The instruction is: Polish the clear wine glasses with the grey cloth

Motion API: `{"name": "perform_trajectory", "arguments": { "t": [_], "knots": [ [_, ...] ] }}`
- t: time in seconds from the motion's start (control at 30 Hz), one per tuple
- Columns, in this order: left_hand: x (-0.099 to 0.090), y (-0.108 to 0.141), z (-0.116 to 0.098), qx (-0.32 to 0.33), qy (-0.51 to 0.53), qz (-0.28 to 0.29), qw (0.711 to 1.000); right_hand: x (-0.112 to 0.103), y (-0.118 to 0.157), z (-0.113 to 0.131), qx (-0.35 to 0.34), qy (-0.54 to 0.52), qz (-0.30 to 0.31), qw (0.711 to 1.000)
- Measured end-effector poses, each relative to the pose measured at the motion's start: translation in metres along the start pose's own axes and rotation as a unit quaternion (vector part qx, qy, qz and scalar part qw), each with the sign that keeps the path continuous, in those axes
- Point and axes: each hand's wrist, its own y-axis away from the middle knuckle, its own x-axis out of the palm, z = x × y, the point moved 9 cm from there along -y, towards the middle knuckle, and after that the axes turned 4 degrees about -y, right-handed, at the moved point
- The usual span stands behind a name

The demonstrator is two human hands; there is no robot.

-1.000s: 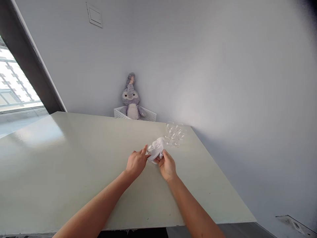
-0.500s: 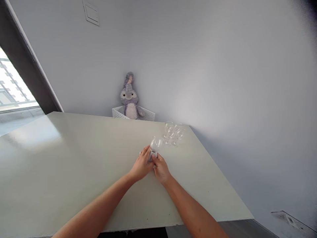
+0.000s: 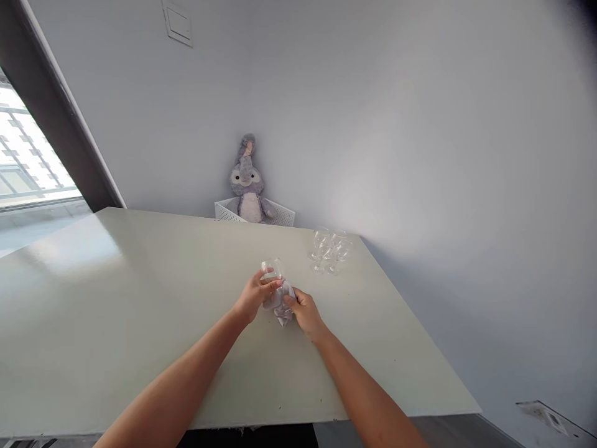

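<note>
Above the middle of the pale table (image 3: 177, 323), my left hand (image 3: 253, 297) grips a clear stemmed glass (image 3: 272, 267), its bowl pointing up and away from me. My right hand (image 3: 305, 311) pinches a light greyish cloth (image 3: 283, 311) against the lower part of the glass, and the cloth's end hangs below the fingers. The glass's foot is mostly hidden by the cloth and the fingers. Several clear stemmed glasses (image 3: 331, 249) stand close together at the back right of the table.
Behind the table's far edge, a grey plush toy (image 3: 250, 186) sits in a white perforated basket (image 3: 284, 215). Walls rise behind and to the right. A window (image 3: 28, 149) is at the far left, and a switch (image 3: 178, 23) is on the wall.
My left hand has moved a little left and now wraps higher round the glass. The glass has shifted left, and more of the cloth shows below it. The view has moved slightly.
</note>
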Motion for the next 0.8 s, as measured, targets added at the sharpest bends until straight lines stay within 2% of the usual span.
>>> {"name": "perform_trajectory", "arguments": {
  "t": [0.07, 0.13, 0.2, 0.27, 0.33, 0.4, 0.47, 0.53, 0.6, 0.67, 0.8],
  "knots": [
    [-0.008, -0.003, -0.003, 0.019, -0.013, -0.019, 1.000, 0.000, 0.003, 0.010, -0.061, 0.118, -0.001, 0.991],
    [-0.016, -0.006, -0.005, 0.036, -0.007, -0.039, 0.999, 0.002, 0.007, 0.019, -0.104, 0.187, 0.009, 0.977],
    [-0.030, -0.009, -0.006, 0.050, 0.014, -0.077, 0.996, -0.002, 0.011, 0.029, -0.117, 0.189, 0.000, 0.975],
    [-0.045, -0.010, -0.007, 0.065, 0.043, -0.130, 0.988, -0.011, 0.015, 0.040, -0.124, 0.165, -0.039, 0.978],
    [-0.057, -0.010, -0.005, 0.073, 0.075, -0.172, 0.980, -0.010, 0.020, 0.056, -0.170, 0.183, -0.046, 0.967],
    [-0.062, -0.010, -0.002, 0.066, 0.096, -0.190, 0.975, 0.010, 0.026, 0.066, -0.234, 0.274, 0.017, 0.932],
    [-0.060, -0.009, 0.002, 0.045, 0.091, -0.195, 0.976, 0.033, 0.031, 0.061, -0.270, 0.396, 0.079, 0.874],
    [-0.050, -0.008, 0.005, 0.021, 0.072, -0.170, 0.983, 0.045, 0.032, 0.052, -0.286, 0.490, 0.088, 0.819],
    [-0.034, -0.007, 0.005, 0.005, 0.072, -0.112, 0.991, 0.048, 0.032, 0.046, -0.299, 0.521, 0.078, 0.796],
    [-0.017, -0.005, 0.005, -0.012, 0.098, -0.044, 0.994, 0.045, 0.033, 0.046, -0.305, 0.486, 0.080, 0.815],
    [0.006, -0.001, 0.002, -0.031, 0.177, 0.053, 0.982, 0.025, 0.029, 0.056, -0.263, 0.262, 0.068, 0.926]
  ]
}}
